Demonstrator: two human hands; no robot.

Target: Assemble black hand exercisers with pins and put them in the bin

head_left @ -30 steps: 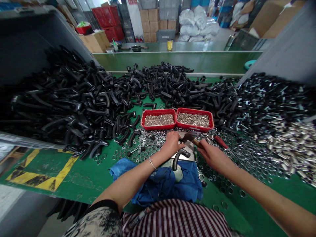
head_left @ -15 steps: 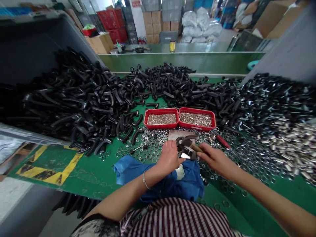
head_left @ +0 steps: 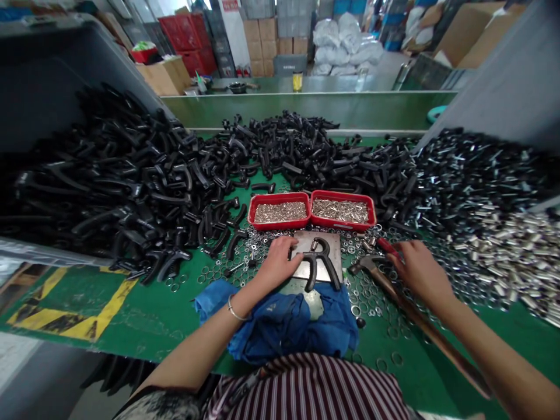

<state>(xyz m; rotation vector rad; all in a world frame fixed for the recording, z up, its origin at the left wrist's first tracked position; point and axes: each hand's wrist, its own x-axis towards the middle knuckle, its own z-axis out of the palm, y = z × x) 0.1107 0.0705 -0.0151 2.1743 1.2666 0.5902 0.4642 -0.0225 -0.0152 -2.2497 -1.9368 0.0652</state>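
Note:
My left hand (head_left: 280, 259) pinches the left side of a black hand grip (head_left: 322, 256) with two curved handles. That grip lies on a square metal plate (head_left: 301, 238), its handles pointing toward me. A blue cloth (head_left: 280, 326) is bunched just below the plate. To the right, my right hand (head_left: 420, 271) is closed round a red handle (head_left: 387, 246); the rest of this tool is too small to make out. Beneath the right hand and forearm lies a hammer (head_left: 405, 303), head toward the plate, wooden handle running down to the right.
Two red trays (head_left: 249, 219) of small metal pins stand behind the plate. Black handles (head_left: 161, 186) are heaped left and behind. Metal rings (head_left: 262, 262) are scattered around the plate. Silver sleeves (head_left: 516, 256) and dark parts (head_left: 476, 181) pile up at right.
The hammer has left my right hand and now lies on the table. My right hand has moved right to the red handle. The hand grip now lies flat and in plain sight.

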